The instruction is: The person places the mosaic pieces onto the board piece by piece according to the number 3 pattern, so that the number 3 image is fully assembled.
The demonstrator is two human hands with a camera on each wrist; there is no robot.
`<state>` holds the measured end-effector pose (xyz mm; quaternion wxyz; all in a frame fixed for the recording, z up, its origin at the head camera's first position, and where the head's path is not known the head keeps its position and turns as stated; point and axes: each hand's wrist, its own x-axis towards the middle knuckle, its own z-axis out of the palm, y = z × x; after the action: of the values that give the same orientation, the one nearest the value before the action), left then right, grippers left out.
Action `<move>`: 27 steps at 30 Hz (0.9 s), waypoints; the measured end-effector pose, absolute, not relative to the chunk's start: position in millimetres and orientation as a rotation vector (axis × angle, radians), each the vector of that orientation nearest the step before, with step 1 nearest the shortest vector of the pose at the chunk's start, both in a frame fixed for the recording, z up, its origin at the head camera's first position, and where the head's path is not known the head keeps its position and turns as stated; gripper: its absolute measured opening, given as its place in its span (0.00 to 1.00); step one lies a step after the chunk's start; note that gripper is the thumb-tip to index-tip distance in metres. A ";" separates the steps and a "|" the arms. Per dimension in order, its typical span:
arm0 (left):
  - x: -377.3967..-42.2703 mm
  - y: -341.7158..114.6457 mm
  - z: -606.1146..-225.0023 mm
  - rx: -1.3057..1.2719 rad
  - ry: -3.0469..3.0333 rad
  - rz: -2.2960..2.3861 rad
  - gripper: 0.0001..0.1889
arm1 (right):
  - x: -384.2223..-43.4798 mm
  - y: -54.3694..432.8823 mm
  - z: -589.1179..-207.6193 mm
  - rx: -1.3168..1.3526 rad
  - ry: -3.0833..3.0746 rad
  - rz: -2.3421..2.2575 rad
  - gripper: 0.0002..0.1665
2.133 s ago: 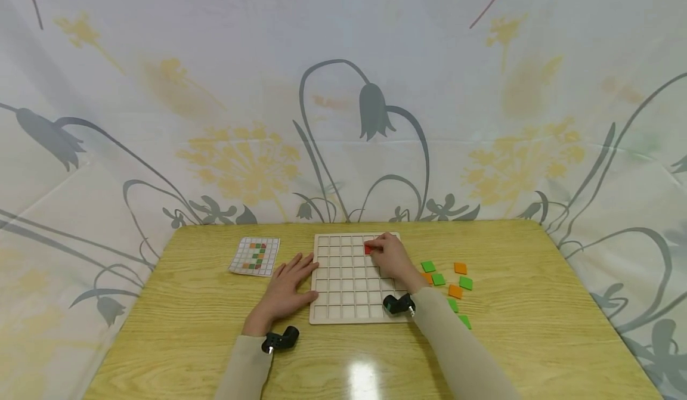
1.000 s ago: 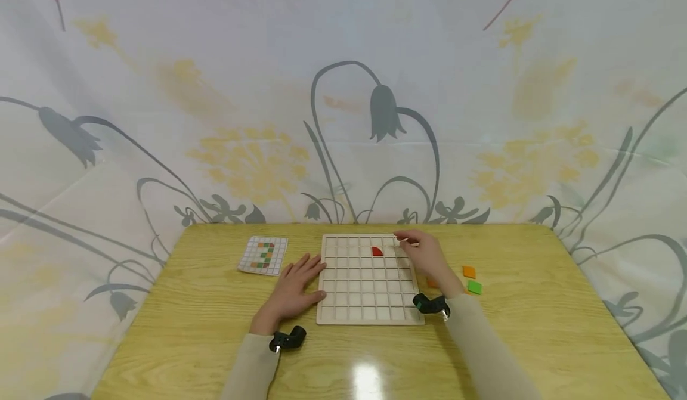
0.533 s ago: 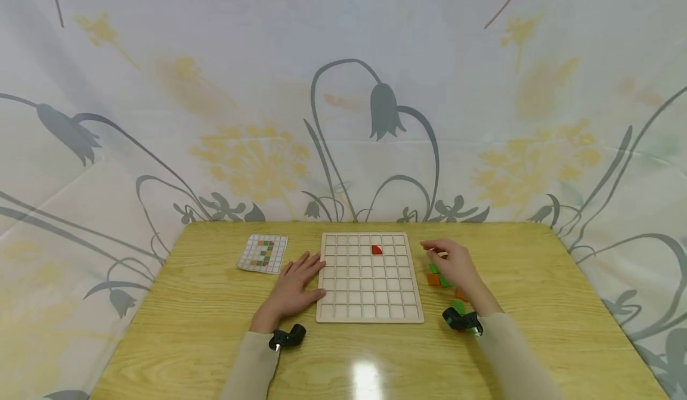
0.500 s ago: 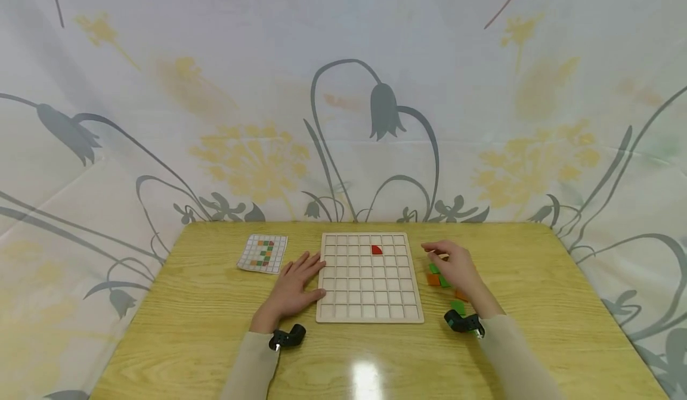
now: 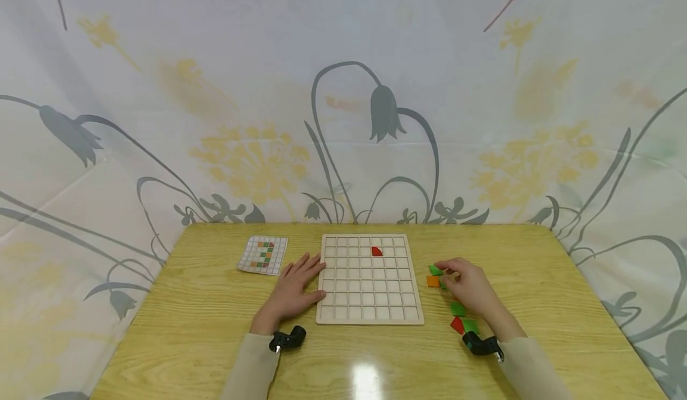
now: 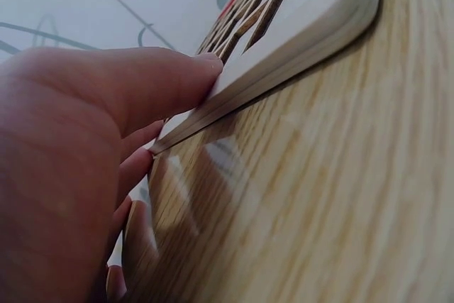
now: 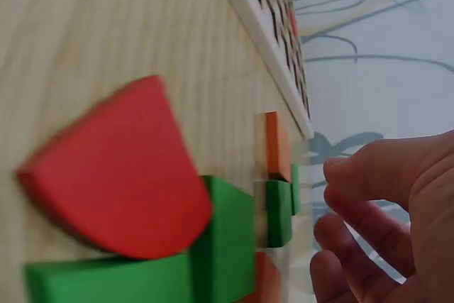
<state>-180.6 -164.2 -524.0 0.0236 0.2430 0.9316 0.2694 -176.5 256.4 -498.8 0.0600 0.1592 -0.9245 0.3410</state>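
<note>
A pale wooden grid board [image 5: 367, 323] lies at the middle of the table, with one red quarter-round tile [image 5: 377, 251] in a cell of its second row. My left hand [image 5: 292, 290] rests at the board's left edge with fingers spread; the thumb [image 6: 170, 79] touches the rim in the left wrist view. To the right of the board, my right hand [image 5: 472, 287] hovers over the loose tiles, its fingers loosely bent and nothing seen between them. Nearest its fingertips are a green tile [image 5: 435, 270] and an orange tile [image 5: 433, 281]. Part of the pile is hidden under that hand.
A paper card [image 5: 263, 255] with a coloured grid pattern lies left of the board. Closer to my right wrist lie another red quarter-round tile [image 7: 124, 175] and green tiles [image 7: 230, 239]. A patterned cloth [image 5: 343, 102] hangs behind the table [image 5: 322, 364].
My right hand has let go of the red tile in the board's cell and moved right, then down over the loose tiles. My left hand has stayed at the board's edge.
</note>
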 end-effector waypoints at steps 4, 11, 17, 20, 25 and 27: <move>-180.2 -163.3 -524.0 0.751 2.875 0.846 0.34 | -171.8 258.7 -500.6 0.504 -2.812 0.961 0.18; -180.0 -162.7 -524.9 0.761 2.886 0.840 0.33 | -166.7 262.0 -499.4 0.499 -2.838 0.912 0.21; -180.8 -164.1 -526.2 0.769 2.907 0.842 0.33 | -165.3 264.1 -501.9 0.487 -2.881 0.910 0.23; -181.2 -164.2 -526.9 0.771 2.908 0.847 0.34 | -165.9 265.1 -504.3 0.477 -2.898 0.898 0.23; -180.7 -164.2 -527.2 0.759 2.897 0.843 0.34 | -167.8 266.6 -507.7 0.463 -2.905 0.884 0.23; -180.6 -164.4 -527.2 0.751 2.893 0.841 0.34 | -168.4 266.9 -508.4 0.466 -2.907 0.875 0.23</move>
<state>-180.6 -164.4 -527.2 0.0184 0.2418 0.9316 0.2707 -168.4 266.9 -508.4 0.0352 0.1515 -0.9459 0.2849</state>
